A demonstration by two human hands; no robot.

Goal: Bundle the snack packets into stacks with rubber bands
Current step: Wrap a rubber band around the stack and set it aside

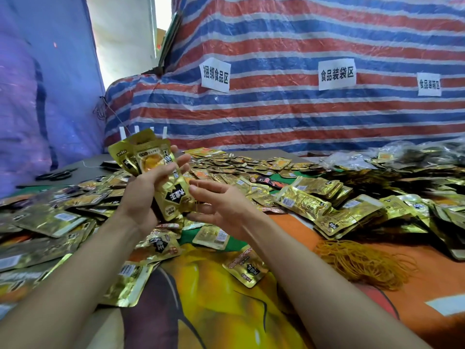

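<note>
"Where were the packets?"

"A fanned stack of gold packets (169,195) stood upright in the left hand (143,200), fingers and thumb curled round it, above the printed cloth (221,311). Loose packets (50,220) lay all round."

"And the right hand?"

"The right hand (222,207) was just beside the stack's lower end, fingers spread and holding nothing firm. A thin strand ran past them, too faint to tell."

"The rubber bands?"

"A heap of rubber bands (364,263) lay to the right, near the bundled stacks (309,197). Scissors (56,175) sat far left."
</note>
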